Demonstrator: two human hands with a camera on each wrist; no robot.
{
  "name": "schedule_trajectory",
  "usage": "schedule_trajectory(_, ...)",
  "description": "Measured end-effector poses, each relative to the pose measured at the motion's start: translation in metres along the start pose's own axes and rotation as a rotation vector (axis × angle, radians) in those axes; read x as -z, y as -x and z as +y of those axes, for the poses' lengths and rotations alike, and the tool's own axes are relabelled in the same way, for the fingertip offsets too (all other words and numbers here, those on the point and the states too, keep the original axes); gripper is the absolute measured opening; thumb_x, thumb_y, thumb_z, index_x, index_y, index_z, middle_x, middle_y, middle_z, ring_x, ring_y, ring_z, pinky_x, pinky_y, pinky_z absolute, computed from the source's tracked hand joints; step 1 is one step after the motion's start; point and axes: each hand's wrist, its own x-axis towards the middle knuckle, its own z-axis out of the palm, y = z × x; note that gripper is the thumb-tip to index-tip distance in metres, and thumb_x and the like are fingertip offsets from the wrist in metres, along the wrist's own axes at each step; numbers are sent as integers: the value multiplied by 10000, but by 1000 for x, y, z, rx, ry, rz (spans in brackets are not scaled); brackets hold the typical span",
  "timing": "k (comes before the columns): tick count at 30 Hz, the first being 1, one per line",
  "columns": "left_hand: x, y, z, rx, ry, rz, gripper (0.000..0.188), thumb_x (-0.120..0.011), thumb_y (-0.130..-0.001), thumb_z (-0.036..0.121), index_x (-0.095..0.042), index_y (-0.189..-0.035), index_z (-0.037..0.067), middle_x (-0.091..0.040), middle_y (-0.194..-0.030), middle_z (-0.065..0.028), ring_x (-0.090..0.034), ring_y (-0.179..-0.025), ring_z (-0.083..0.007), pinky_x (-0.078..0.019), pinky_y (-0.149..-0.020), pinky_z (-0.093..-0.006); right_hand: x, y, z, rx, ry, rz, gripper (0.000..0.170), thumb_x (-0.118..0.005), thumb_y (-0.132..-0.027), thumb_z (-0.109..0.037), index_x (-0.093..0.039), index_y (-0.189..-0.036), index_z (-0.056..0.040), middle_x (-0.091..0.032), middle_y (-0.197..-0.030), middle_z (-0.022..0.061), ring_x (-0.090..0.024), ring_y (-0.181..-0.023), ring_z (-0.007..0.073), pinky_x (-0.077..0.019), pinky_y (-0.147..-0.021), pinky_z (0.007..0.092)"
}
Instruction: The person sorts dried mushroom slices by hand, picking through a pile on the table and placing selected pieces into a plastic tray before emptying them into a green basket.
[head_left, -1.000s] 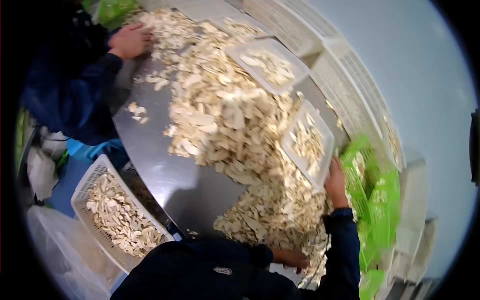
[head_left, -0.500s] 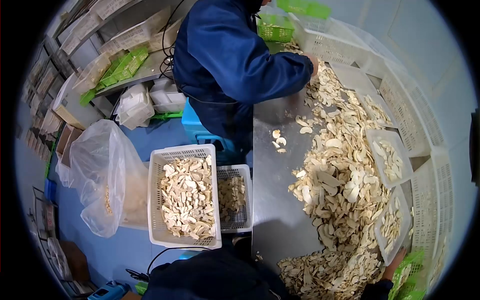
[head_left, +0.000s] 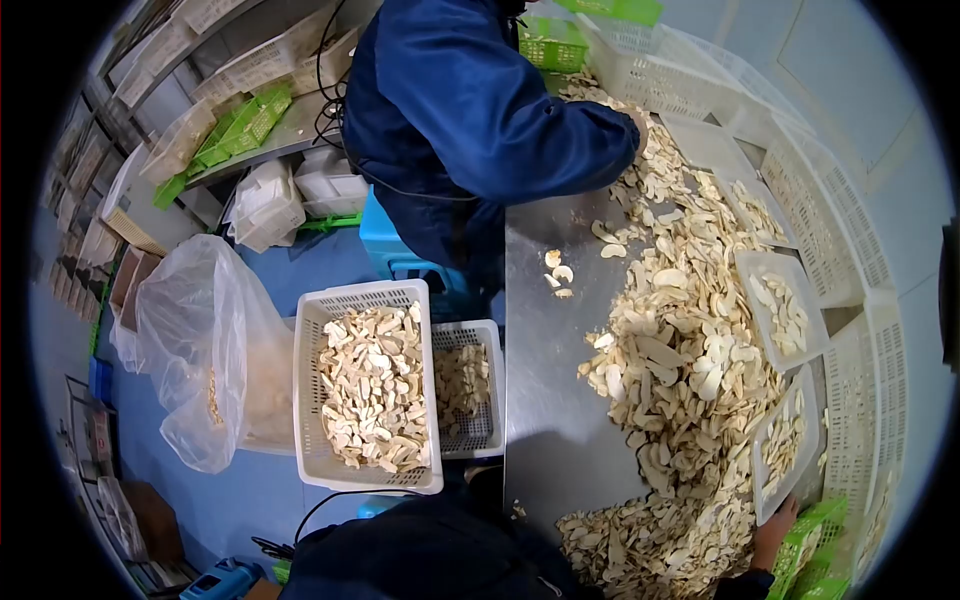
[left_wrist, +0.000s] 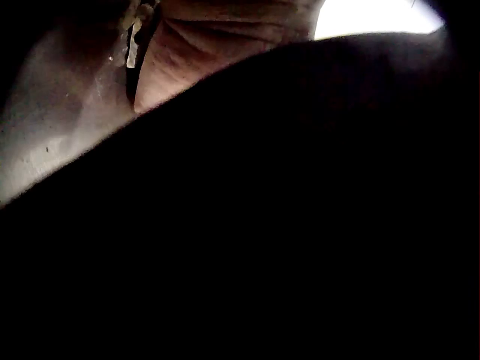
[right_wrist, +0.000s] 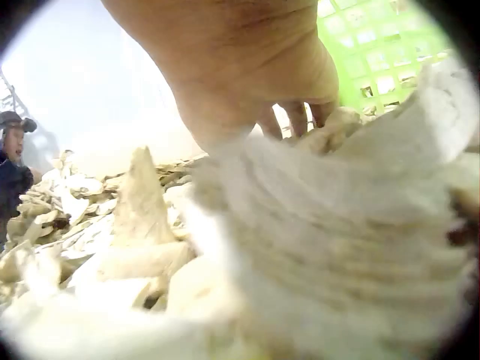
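Observation:
My right hand (head_left: 772, 532) is at the near corner of a shallow translucent plastic tray (head_left: 812, 445), gripping its edge. Pale sliced mushrooms (head_left: 782, 440) lie in that tray. From the right wrist, the hand (right_wrist: 247, 67) reaches away, its fingers (right_wrist: 294, 118) bent down behind the palm, with mushroom slices (right_wrist: 142, 217) close below. A large heap of mushroom slices (head_left: 690, 350) covers much of the steel table (head_left: 550, 400). The left hand is hidden in the head view; the dark left wrist view shows only part of that hand (left_wrist: 217, 49), its fingers hidden.
Another tray of slices (head_left: 780, 310) lies farther along. White baskets (head_left: 850, 380) line the table's right side, with green baskets (head_left: 808, 540) near my right hand. A full white basket (head_left: 375, 385) stands left of the table. Another person (head_left: 490, 110) works at the far end.
The head view has swung left, so the table now lies at its right. The near tray's near end has shifted slightly left with my right hand. My left hand has gone from view.

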Motion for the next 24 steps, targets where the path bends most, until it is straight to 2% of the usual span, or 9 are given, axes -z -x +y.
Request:
schedule_trajectory(2, -2, 1, 1, 2, 0, 1, 539, -499, -994, 465, -482, -1401, 113, -639, -1062, -53, -479, -737, -148, -422, -646, -347, 3, 14, -5, 0, 88, 45, 401, -706, -803, -295, -609, -1028, 22, -534, -1049, 275, -544, -958, 470, -468, -803, 549)
schedule_trajectory(5, -1, 2, 4, 6, -3, 5, 534, -502, -992, 460, -486, -1395, 110, -640, -1050, -51, -477, -731, -145, -421, -640, -344, 41, 23, -56, -128, -176, -217, 429, -686, -880, -240, -562, -1142, 77, -501, -1043, 231, -501, -938, 383, -420, -793, 498)
schedule_trajectory(8, -1, 1, 5, 12, -4, 14, 530, -504, -990, 454, -489, -1390, 108, -641, -1037, -50, -474, -725, -143, -419, -633, -340, 46, 37, -41, -64, -72, -266, 329, -731, -853, -228, -543, -935, 29, -410, -854, 119, -427, -749, 267, -380, -682, 432)
schedule_trajectory(12, -3, -1, 7, 15, 1, 4, 524, -508, -987, 447, -494, -1383, 104, -643, -1021, -49, -471, -718, -139, -417, -625, -335, 64, 54, -46, -185, -440, -389, 362, -757, -842, -282, -496, -806, -33, -339, -783, 47, -373, -631, 168, -327, -601, 403)
schedule_trajectory(15, -6, 4, 8, 21, -2, 4, 519, -511, -985, 441, -497, -1378, 102, -644, -1008, -47, -469, -712, -137, -416, -618, -332, 82, 60, -42, -258, -351, -597, 392, -769, -829, -296, -490, -766, -28, -322, -752, 35, -375, -621, 175, -344, -591, 415)
schedule_trajectory(16, -7, 4, 8, 25, -5, 8, 518, -511, -984, 439, -498, -1376, 101, -644, -1004, -47, -468, -710, -136, -415, -616, -331, 84, 65, -43, -99, -315, -495, 419, -764, -821, -374, -553, -765, -17, -424, -675, 70, -480, -601, 226, -418, -586, 427)
schedule_trajectory(19, -5, 5, 9, 47, -17, 20, 514, -514, -982, 434, -502, -1371, 98, -646, -992, -46, -465, -705, -133, -414, -609, -327, 107, 64, -38, 135, -24, -722, 406, -775, -841, -444, -747, -986, -65, -704, -907, 175, -651, -864, 301, -523, -858, 492)
schedule_trajectory(20, -4, 7, 8, 57, -23, 21, 512, -515, -981, 432, -503, -1369, 98, -646, -987, -46, -464, -703, -133, -413, -607, -326, 119, 61, -52, 202, -13, -782, 384, -762, -859, -385, -734, -976, -20, -702, -919, 178, -650, -810, 327, -539, -805, 471)
schedule_trajectory(24, -6, 5, 9, 85, -22, 29, 506, -518, -979, 424, -507, -1362, 94, -648, -971, -44, -461, -695, -129, -411, -598, -321, 142, 73, -74, 154, 35, -826, 363, -732, -881, -361, -733, -975, -11, -693, -851, 156, -636, -787, 330, -542, -805, 464)
